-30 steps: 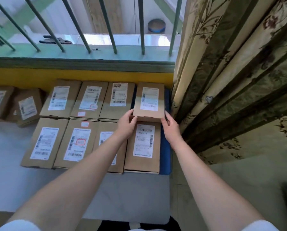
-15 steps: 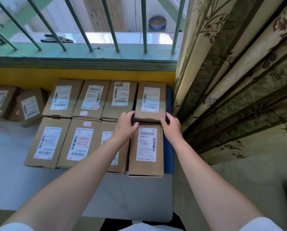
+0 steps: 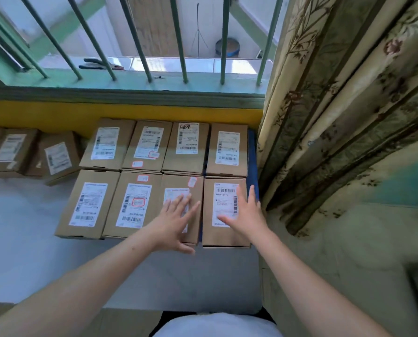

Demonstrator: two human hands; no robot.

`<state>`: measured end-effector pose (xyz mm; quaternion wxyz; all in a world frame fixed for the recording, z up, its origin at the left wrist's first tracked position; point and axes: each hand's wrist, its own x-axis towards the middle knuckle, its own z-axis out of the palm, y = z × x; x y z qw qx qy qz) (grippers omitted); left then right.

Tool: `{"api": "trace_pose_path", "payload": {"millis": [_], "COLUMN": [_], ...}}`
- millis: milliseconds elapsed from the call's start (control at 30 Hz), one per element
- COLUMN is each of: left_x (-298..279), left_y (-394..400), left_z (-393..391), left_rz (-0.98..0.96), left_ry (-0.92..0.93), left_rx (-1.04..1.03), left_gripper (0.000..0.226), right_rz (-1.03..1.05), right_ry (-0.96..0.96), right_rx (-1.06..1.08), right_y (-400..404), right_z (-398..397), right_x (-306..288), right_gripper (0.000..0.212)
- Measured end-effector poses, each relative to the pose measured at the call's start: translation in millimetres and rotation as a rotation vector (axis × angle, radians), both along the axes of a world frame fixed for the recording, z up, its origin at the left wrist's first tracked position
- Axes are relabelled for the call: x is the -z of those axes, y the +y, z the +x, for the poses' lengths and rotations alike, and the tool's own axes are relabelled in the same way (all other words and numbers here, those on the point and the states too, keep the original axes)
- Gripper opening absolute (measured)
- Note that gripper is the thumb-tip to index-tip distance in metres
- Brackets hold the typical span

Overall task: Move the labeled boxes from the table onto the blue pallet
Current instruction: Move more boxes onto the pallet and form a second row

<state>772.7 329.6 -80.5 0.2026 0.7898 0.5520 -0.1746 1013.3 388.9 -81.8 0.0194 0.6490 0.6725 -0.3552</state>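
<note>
Beneath the barred window, our left hand (image 3: 176, 221) and right hand (image 3: 243, 214) hover open-fingered, empty; next, boxes (image 3: 57, 158) left of them.

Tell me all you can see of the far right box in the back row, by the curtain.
The far right box is plain brown cardboard, oblong, lying flat and closed with a white shipping label bearing barcodes on top. It ends the back row, close beside its left neighbour, its near end against the front-row box. A strip of the blue pallet shows along its right side, next to the curtain. Neither hand touches it.
</note>
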Motion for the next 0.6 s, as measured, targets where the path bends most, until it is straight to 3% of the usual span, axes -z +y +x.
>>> {"api": "trace_pose_path", "payload": {"millis": [100,433,600], "left_x": [5,7,-12], "left_y": [-11,-10,0], "left_z": [10,26,9], "left_rz": [0.055,0.135,0.104], "left_ry": [0.003,0.033,-0.102], "left_rx": [-0.002,-0.061,-0.165], "left_gripper": [0.126,0.103,0.101], "right_rz": [0.01,0.103,0.136], "right_ry": [0.114,0.23,0.243], "right_rx": [0.154,0.308,0.313], "right_y": [-12,-7,8], "right_z": [-9,-16,-18], "right_x": [11,14,7], "right_gripper": [0.1,0.052,0.056]}}
